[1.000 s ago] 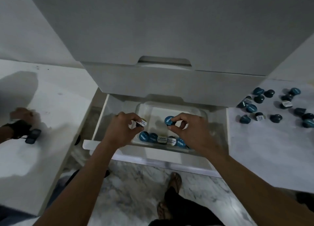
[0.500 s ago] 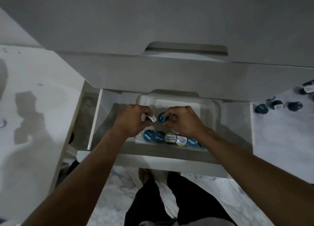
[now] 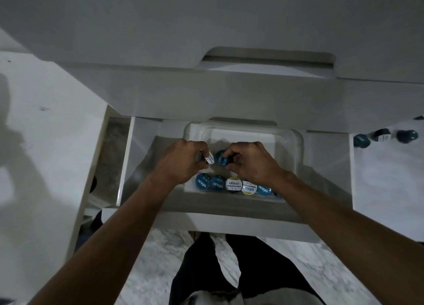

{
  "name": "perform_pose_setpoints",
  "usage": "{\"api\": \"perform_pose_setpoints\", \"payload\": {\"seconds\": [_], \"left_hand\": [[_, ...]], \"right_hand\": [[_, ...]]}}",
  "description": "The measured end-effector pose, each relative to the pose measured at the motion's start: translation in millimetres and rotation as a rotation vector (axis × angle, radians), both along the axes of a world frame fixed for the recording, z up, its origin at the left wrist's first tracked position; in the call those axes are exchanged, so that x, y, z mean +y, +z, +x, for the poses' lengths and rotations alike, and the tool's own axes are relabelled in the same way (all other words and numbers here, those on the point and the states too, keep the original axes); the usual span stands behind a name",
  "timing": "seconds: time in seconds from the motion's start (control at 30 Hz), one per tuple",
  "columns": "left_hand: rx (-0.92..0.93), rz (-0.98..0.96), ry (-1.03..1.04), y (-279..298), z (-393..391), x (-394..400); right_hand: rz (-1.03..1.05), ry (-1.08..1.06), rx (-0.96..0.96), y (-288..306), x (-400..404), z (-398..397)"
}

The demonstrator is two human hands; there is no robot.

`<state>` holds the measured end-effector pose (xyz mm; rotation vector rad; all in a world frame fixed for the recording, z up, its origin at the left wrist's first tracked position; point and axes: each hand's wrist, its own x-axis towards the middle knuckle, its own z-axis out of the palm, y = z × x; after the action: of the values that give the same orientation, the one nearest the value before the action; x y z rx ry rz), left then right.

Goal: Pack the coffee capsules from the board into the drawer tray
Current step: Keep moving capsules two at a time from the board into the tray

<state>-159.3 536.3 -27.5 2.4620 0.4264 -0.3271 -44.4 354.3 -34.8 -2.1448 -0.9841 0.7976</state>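
Observation:
A clear plastic tray (image 3: 293, 139) sits inside the open white drawer (image 3: 206, 210). Along its near edge stands a row of several capsules (image 3: 234, 185), blue-lidded and white-lidded. My left hand (image 3: 181, 162) is over the tray and pinches a white-lidded capsule (image 3: 210, 157), tilted on its side. My right hand (image 3: 250, 162) is close beside it and pinches a blue-lidded capsule (image 3: 220, 158), also tilted. Both held capsules hang just behind the row. Three dark blue capsules (image 3: 380, 136) show on the board (image 3: 390, 178) at the far right.
A closed white drawer front with a recessed handle (image 3: 268, 59) overhangs the open drawer. White countertop (image 3: 41, 144) lies to the left. My legs and the marble floor (image 3: 149, 270) are below the drawer.
Both hands have come closer together and lower into the tray, each still holding its capsule. The view has shifted left, so most capsules on the board have left the frame.

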Motion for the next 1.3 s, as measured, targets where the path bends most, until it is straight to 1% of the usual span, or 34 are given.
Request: {"api": "perform_pose_setpoints", "payload": {"seconds": [0.23,0.37,0.5,0.67,1.17,1.3], "left_hand": [[0.101,0.04,-0.067,5,-3,7],[0.129,0.025,-0.068,10,-3,8],[0.089,0.024,-0.041,4,-3,6],[0.074,0.034,-0.056,3,1,5],[0.065,0.073,-0.065,4,-3,5],[0.063,0.084,-0.069,7,-1,4]], "right_hand": [[-0.033,0.056,0.034,0,-2,7],[-0.03,0.067,0.094,2,-1,6],[-0.033,0.058,0.115,0,3,3],[-0.037,0.067,0.125,-2,5,0],[-0.028,0.076,0.135,-2,1,-2],[0.001,0.042,0.112,5,-4,1]]}}
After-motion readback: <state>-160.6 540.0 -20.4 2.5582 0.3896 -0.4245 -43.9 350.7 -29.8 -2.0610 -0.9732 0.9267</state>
